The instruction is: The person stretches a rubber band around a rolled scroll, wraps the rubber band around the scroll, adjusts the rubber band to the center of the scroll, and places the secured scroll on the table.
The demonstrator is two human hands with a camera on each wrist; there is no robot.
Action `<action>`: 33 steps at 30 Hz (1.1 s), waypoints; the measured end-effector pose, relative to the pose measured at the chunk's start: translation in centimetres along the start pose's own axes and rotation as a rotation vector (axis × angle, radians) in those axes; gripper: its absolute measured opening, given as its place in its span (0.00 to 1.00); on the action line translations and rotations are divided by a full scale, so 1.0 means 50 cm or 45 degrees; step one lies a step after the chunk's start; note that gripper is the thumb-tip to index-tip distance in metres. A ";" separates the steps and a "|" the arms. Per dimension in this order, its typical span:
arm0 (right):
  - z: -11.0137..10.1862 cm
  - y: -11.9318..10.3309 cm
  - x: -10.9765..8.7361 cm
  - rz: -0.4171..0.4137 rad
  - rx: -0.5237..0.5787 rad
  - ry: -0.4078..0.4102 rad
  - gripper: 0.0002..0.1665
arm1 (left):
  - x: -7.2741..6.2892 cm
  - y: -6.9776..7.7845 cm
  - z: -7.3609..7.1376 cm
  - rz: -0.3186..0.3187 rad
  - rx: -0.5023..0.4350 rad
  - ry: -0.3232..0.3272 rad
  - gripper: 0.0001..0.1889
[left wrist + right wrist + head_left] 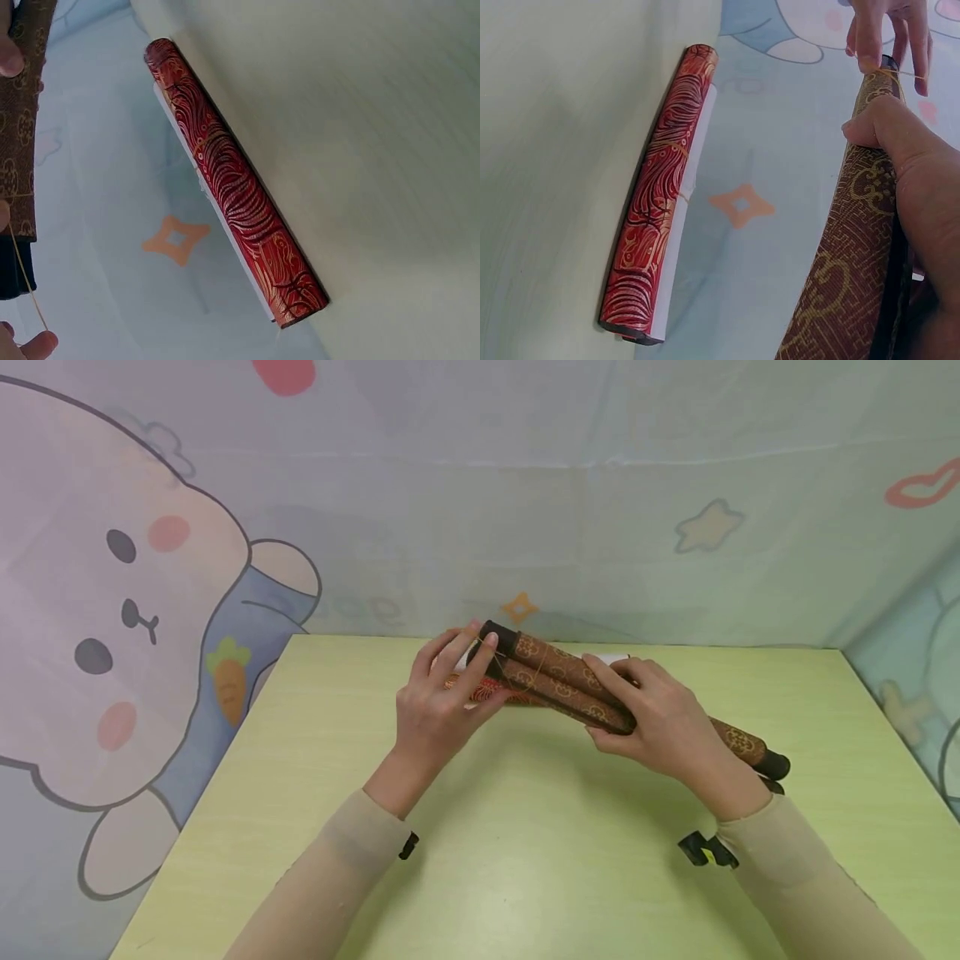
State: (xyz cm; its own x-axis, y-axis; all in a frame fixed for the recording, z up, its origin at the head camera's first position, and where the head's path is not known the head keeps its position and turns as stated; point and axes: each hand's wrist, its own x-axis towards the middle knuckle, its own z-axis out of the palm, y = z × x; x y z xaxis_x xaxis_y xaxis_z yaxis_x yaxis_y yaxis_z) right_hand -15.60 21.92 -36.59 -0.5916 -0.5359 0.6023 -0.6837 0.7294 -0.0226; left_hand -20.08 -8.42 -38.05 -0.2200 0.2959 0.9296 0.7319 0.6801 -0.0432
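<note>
A brown scroll (564,673) with gold patterns and black ends, rolled as two parallel rolls, is held slanting over the far part of the table. My right hand (666,717) grips it around the middle, thumb along the top in the right wrist view. At its upper left end, my left hand (444,703) stretches a thin yellow rubber band (911,74) with its fingertips. The band runs around the scroll near the black end. Behind, partly hidden in the head view, lies a red scroll (232,184) with gold swirls, a band around it and a white layer along its side.
The pale yellow-green table (510,877) ends at a cloth backdrop (465,527) printed with a cartoon animal and stars. Black wrist-camera parts (708,850) show at the right sleeve. A dark cable (947,760) hangs at the far right edge.
</note>
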 end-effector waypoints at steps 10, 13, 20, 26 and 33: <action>0.001 0.009 0.002 -0.077 -0.034 0.016 0.48 | 0.003 -0.016 -0.004 -0.121 -0.200 -0.109 0.46; 0.000 0.010 0.002 -0.095 -0.039 0.009 0.50 | 0.003 -0.023 -0.006 -0.101 -0.244 -0.148 0.48; -0.005 0.009 0.005 -0.135 -0.087 -0.029 0.54 | 0.007 -0.037 -0.014 -0.083 -0.350 -0.327 0.51; -0.010 0.005 0.004 -0.174 -0.144 -0.065 0.58 | 0.014 -0.043 -0.026 -0.078 -0.389 -0.513 0.49; -0.006 0.002 -0.001 -0.179 -0.161 -0.078 0.58 | 0.025 -0.042 -0.034 -0.009 -0.396 -0.601 0.48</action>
State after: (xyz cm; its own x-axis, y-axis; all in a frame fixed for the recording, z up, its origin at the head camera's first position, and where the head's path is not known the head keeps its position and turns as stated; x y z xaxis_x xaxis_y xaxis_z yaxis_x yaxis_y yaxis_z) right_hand -15.50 22.12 -36.36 -0.5215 -0.6584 0.5427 -0.7047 0.6909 0.1610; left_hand -20.83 -10.62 -36.20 -0.4376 0.6089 0.6616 0.8694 0.4742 0.1386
